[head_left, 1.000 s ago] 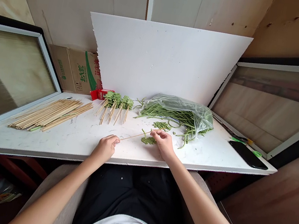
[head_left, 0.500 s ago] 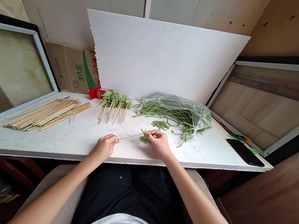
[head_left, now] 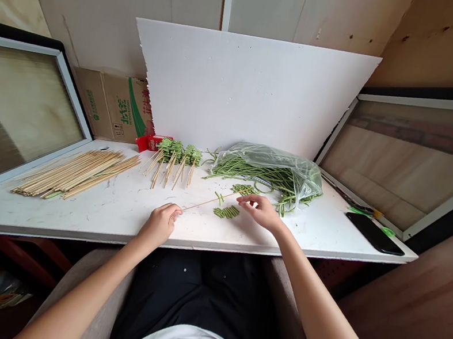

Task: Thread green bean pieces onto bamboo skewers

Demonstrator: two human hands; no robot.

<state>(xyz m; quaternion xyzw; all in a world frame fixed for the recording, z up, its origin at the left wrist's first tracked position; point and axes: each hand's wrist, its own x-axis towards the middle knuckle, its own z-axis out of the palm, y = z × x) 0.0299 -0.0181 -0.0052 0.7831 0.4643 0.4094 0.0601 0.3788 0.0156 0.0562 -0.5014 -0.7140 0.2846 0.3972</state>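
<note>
My left hand (head_left: 162, 221) is closed on one end of a thin wooden skewer (head_left: 205, 203), which slants up to the right over the white table. A couple of short green bean pieces (head_left: 220, 197) sit on the skewer. My right hand (head_left: 260, 210) is near the skewer's far tip, its fingers bent; whether they hold anything is too small to tell. Below the skewer lies a row of cut bean pieces (head_left: 226, 211). Behind my right hand is a loose pile of cut pieces (head_left: 244, 189).
Loose skewers (head_left: 72, 171) lie at the left. Filled bean skewers (head_left: 177, 152) stand stacked by a red packet (head_left: 147, 143). Long beans in a plastic bag (head_left: 271, 165) lie at the back. A black phone (head_left: 373, 233) is on the right, near the table's front edge (head_left: 213, 247).
My right hand has moved right, off the bean piece towards the skewer's tip. The bean pieces on the skewer and the row below are now uncovered. My left hand keeps its grip.
</note>
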